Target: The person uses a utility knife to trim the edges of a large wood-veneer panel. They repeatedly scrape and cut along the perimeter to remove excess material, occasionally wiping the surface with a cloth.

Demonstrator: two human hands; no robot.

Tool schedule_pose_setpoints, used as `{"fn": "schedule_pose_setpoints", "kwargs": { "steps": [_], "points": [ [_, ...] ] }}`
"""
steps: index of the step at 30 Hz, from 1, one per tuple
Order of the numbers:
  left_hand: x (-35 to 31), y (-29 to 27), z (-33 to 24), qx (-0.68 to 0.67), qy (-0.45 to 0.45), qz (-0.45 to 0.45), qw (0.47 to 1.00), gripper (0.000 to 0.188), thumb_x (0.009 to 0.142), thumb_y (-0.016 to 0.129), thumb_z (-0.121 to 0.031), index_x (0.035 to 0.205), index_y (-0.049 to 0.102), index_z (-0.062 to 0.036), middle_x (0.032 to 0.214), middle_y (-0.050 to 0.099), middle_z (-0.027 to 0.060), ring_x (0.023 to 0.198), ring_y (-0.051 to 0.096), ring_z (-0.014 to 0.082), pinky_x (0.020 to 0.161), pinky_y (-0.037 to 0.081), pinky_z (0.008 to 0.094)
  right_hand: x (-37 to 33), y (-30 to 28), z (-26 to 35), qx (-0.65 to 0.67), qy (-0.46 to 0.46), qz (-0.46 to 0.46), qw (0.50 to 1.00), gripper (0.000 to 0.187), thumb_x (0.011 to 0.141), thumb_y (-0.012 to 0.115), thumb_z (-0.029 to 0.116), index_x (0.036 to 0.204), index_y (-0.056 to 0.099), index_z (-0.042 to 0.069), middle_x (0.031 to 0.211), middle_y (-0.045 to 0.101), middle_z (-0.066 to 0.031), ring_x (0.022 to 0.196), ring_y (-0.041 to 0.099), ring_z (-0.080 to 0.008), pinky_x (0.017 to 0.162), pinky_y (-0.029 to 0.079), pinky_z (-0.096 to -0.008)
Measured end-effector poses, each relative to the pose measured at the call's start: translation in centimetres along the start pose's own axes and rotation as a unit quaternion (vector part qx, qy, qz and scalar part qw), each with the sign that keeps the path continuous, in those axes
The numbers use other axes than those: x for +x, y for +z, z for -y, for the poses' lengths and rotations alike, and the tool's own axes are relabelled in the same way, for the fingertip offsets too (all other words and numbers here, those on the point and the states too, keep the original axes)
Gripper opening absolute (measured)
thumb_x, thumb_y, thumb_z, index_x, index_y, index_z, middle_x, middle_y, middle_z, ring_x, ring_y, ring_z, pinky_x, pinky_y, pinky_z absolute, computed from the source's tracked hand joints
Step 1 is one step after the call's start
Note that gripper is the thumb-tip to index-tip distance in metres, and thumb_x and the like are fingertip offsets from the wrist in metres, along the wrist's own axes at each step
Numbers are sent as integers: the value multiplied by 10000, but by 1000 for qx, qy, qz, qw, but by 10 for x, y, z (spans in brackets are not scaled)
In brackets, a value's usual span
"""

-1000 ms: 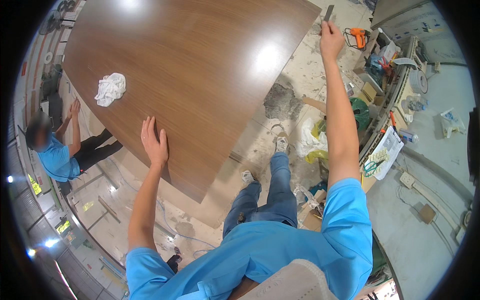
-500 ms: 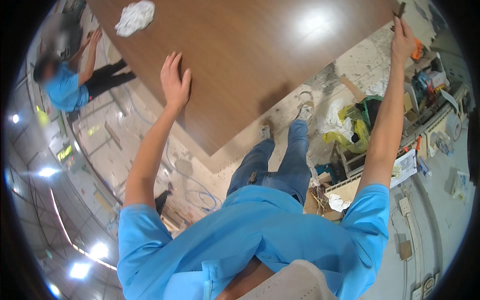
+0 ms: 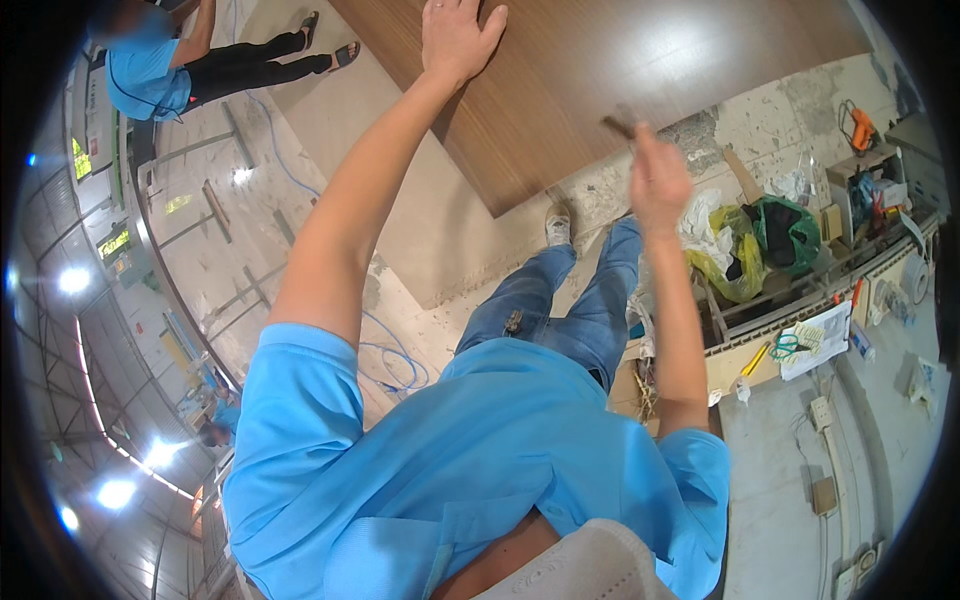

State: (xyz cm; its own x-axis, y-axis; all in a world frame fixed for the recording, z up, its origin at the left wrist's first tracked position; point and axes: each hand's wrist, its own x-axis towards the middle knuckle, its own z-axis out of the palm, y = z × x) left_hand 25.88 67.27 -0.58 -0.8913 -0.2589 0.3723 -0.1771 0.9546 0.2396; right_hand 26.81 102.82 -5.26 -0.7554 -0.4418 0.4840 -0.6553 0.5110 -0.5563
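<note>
A large brown wood-grain panel (image 3: 580, 100) lies before me, its near corner pointing toward my legs. My left hand (image 3: 462, 42) rests flat on it near the left edge, fingers stretched and thumb apart, holding nothing. Over the panel's near edge is my right hand (image 3: 660, 185), blurred by motion and closed on a short dark flat tool (image 3: 618, 127). One end of that tool sticks out to the left over the panel; its exact kind cannot be made out.
A co-worker in a blue shirt (image 3: 145, 65) stands at the far left. Blue hose (image 3: 400, 365) crosses the floor. On my right are yellow and green bags (image 3: 735, 265), an orange power tool (image 3: 858, 128), and a ledge with scissors (image 3: 790, 347), papers and a yellow cutter (image 3: 755, 358).
My right hand has come from the panel's far right corner back to its near edge, the dark tool still in it. My left hand has shifted farther along the panel. White cloth has left view.
</note>
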Motion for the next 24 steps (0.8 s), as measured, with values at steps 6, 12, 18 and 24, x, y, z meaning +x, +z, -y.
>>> {"fn": "schedule_pose_setpoints", "kwargs": {
  "steps": [6,12,18,24],
  "points": [
    [-3,7,4,-8,3,-8,1000,534,991,658,-323,1452,578,-64,1529,556,176,1457,463,380,1232,343,496,-85,43,149,81,-18,41,996,564,852,687,-25,1399,681,111,754,539,-58,660,563,-241,557,477,-401],
    [2,7,6,-19,19,0,1000,525,1018,636,-397,1466,604,-126,1539,581,116,1475,478,336,1223,353,475,-75,24,143,208,-67,161,963,382,862,661,-1,1234,722,65,799,571,-83,767,646,-246,651,551,-389],
    [0,0,3,0,-16,37,999,516,1041,615,-367,1493,577,-120,1577,543,114,1499,446,334,1242,324,482,28,-35,-34,151,169,-36,973,190,962,700,104,1128,761,33,895,706,-142,795,699,-290,682,553,-379],
    [-1,-7,0,-3,-41,63,997,510,1023,629,-317,1484,574,-106,1565,542,119,1503,434,342,1247,313,498,183,-104,-258,67,294,-146,942,281,987,709,239,1141,791,19,847,764,-139,745,705,-245,716,533,-389]
  ]
}}
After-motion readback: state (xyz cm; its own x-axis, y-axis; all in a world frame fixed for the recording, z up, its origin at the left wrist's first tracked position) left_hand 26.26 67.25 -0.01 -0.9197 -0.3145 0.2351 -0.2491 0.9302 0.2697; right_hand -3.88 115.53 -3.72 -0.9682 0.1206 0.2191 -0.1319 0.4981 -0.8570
